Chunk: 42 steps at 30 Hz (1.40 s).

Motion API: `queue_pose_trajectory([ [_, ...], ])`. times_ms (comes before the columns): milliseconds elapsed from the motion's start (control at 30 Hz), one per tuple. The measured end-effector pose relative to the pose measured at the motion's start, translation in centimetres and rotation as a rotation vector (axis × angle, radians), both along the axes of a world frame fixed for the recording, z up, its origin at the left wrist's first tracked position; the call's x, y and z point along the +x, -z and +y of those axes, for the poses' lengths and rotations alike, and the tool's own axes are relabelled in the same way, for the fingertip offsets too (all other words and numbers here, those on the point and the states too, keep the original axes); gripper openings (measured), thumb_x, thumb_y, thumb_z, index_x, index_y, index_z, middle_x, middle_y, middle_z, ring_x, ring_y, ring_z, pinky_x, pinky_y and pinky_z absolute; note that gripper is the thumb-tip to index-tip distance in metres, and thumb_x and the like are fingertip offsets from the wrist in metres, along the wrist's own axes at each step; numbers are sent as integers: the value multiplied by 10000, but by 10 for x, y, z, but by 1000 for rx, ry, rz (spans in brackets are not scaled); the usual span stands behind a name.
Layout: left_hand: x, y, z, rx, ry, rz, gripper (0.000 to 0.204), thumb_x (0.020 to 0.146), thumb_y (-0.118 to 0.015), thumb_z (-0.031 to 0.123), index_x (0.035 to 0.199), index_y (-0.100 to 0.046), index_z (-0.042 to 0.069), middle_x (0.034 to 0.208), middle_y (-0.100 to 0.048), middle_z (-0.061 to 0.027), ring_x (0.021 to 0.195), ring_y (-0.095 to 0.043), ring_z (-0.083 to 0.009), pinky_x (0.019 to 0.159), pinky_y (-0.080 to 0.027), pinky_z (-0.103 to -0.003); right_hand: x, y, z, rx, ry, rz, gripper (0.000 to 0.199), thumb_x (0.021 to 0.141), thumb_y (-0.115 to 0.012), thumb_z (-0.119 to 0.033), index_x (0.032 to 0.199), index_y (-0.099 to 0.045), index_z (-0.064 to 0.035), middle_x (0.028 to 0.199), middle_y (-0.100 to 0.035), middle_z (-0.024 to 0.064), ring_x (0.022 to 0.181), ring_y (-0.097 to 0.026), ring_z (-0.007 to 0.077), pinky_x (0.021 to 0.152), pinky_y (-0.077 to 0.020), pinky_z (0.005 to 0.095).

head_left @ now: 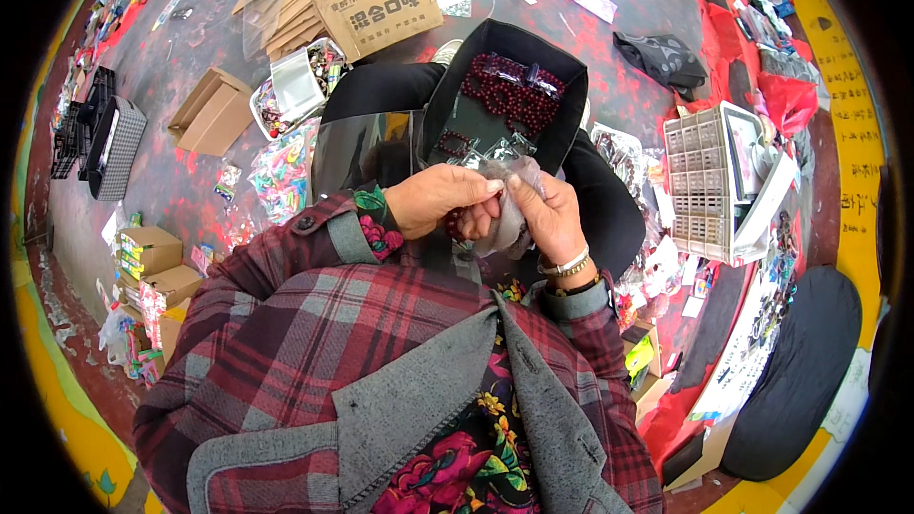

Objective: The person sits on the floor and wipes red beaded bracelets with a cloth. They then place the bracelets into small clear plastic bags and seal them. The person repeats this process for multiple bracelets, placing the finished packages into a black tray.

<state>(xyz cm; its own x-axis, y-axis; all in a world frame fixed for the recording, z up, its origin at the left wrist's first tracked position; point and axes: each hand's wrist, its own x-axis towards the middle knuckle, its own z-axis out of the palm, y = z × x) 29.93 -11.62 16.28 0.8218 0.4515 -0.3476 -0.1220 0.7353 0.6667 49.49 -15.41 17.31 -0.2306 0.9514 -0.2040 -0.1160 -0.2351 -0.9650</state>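
My left hand (440,202) and my right hand (554,219) meet in front of my chest, thumbs nearly touching. In my right hand is a crumpled greyish-white cloth (505,240), pinched under the thumb. A string of dark red beads (453,225) shows at the curled fingers of my left hand and is partly hidden by them. Just beyond, a black open box (560,59) sits across my lap. Inside lie many dark red bead strings (519,107), some in clear plastic wrapping, with a smaller bead loop (455,144) nearer me.
Clear plastic sheeting (357,157) lies beside the box. Cardboard boxes (376,5) and a white tray (297,86) stand ahead and left. At right are a beige plastic crate (700,176) and a black bag (662,62). A black cushion (795,371) lies at lower right.
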Motion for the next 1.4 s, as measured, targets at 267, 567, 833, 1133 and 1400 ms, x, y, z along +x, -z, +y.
queue_pose_trajectory([
  [267,1,-1,-2,0,-157,-191,281,934,-431,238,918,-574,-4,732,-613,-97,651,-573,-153,633,-453,-257,5,7,-1,-156,32,378,212,911,-497,-166,1020,-552,7,928,-610,72,802,-581,136,731,-478,276],
  [567,1,-5,-1,41,9,42,282,928,-456,243,901,-583,-8,789,-635,-119,709,-606,-152,659,-466,-252,-2,-3,-2,101,42,31,95,873,-550,-86,917,-590,-11,799,-600,-7,718,-524,61,648,-448,219],
  [833,-2,-4,-1,0,-114,-199,321,930,-446,281,924,-580,-11,764,-622,-104,684,-586,-154,653,-458,-258,2,-8,-3,-69,-14,273,185,879,-543,-99,1037,-552,-4,875,-598,2,798,-537,74,714,-443,226],
  [1133,-4,-7,2,35,50,-37,308,934,-436,256,956,-569,-22,785,-625,-115,646,-588,-143,553,-453,-229,5,3,-1,-2,-20,-3,171,897,-519,-127,1012,-574,-14,889,-599,-3,786,-535,70,719,-444,226],
  [1400,-8,-7,0,-54,-131,-266,274,921,-446,199,1015,-547,-38,947,-596,-97,786,-594,-133,619,-472,-240,30,1,2,21,460,480,285,890,-516,-132,1139,-481,4,1050,-577,93,882,-582,177,812,-471,308],
])
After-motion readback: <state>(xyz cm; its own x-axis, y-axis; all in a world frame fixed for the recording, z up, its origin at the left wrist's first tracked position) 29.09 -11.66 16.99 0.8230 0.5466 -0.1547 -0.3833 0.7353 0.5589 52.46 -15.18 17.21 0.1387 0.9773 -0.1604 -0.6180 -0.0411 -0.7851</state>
